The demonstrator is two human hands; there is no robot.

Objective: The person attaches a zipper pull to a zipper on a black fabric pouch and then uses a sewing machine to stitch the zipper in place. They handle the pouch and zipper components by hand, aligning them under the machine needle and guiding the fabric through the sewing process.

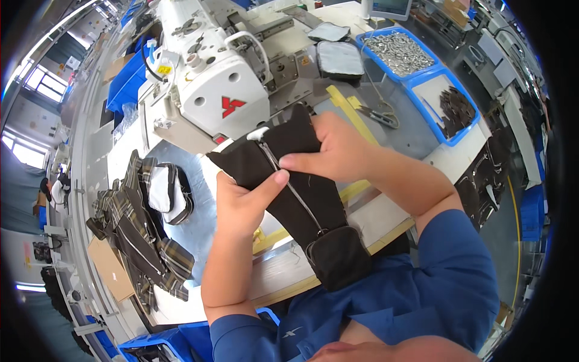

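Observation:
Between my hands is a black fabric piece [304, 205] with a zipper [301, 202] running down its middle. Its wide upper part spreads in front of the sewing machine, and a rounded black pouch end [339, 256] hangs down near my chest. My left hand [244, 202] grips the left side, its thumb pressed beside the zipper. From the right, my right hand [335, 151] pinches the fabric, its thumb on the zipper too. Both hands' other fingers are partly hidden behind the cloth. A whitish bit [257, 134] shows at the zipper's top end.
A white sewing machine [223, 96] stands straight ahead. Plaid and black fabric pieces [136, 229] and white-lined pieces [170, 192] lie left. At right are snips [379, 116], a blue tray of metal parts [398, 53] and a blue tray of dark pieces [455, 111]. Yellow tape [356, 117] marks the table.

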